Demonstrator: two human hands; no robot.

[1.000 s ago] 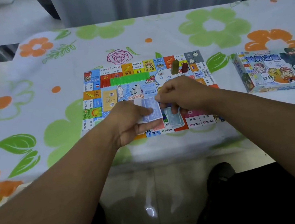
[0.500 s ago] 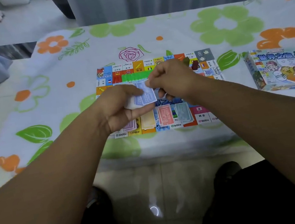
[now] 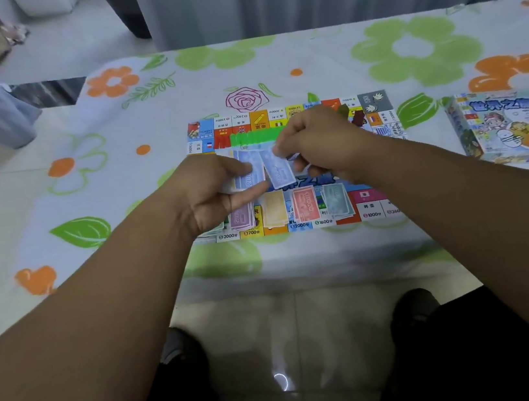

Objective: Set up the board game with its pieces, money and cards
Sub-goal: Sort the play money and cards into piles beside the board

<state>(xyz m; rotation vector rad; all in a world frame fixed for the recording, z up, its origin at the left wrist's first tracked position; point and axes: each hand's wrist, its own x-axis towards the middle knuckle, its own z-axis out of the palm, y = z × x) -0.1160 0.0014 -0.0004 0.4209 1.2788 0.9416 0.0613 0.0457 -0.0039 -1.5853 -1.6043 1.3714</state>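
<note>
The colourful game board [image 3: 238, 123] lies flat on the flowered tablecloth. My left hand [image 3: 210, 191] holds a small stack of blue play notes [image 3: 247, 172] above the board. My right hand [image 3: 320, 145] pinches one blue note [image 3: 278, 173] at its top end, just right of the stack. Along the board's near edge lie piles of purple notes [image 3: 241, 217], yellow notes [image 3: 274, 210], red notes [image 3: 306, 204] and pale blue notes [image 3: 336, 198]. A row of green pieces [image 3: 247, 138] sits on the board's far part. A dark red piece [image 3: 358, 118] stands by the far right corner.
The game box [image 3: 511, 126] with cartoon figures lies to the right of the board. The table [image 3: 304, 58] carries a cloth with green and orange flowers. A grey curtain hangs behind it. My legs and a tiled floor show below the table's near edge.
Both hands rose from the board's near edge toward its middle. The right hand has drawn one blue note out of the left hand's stack. The money piles below came into view.
</note>
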